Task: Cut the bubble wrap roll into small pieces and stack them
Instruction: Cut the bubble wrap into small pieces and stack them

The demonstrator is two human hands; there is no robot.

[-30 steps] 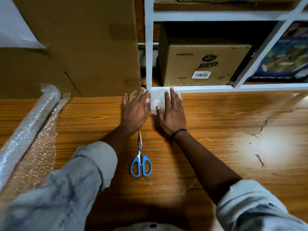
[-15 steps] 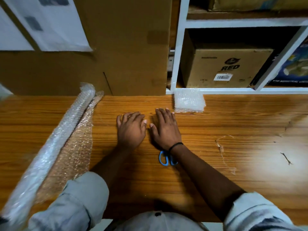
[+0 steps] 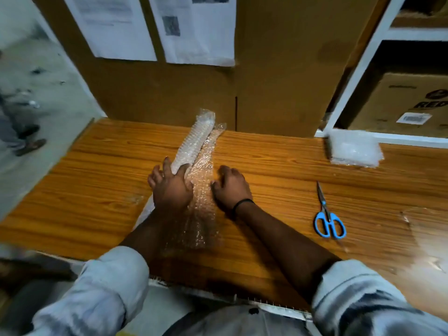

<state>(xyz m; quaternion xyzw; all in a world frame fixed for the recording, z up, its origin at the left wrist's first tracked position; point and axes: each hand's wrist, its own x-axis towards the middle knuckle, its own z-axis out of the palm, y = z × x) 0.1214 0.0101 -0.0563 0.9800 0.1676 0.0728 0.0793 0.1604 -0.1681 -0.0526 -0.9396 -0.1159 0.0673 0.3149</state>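
Desk (image 3: 97,180) bears the bubble wrap roll (image 3: 194,141), long axis pointing away; left hand (image 3: 172,190) flat on it, right hand (image 3: 232,187) curled beside it, grip unclear.

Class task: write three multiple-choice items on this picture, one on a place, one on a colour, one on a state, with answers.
1. The scissors lie: A right of the right hand; B on the shelf; C on the floor.
2. Their handles are: A red; B blue; C black.
3. The left hand: A holds the scissors; B rests on the bubble wrap roll; C is out of view.
Answers: A, they lie on the table past that hand; B, both loops are blue; B, its fingers spread over the roll.
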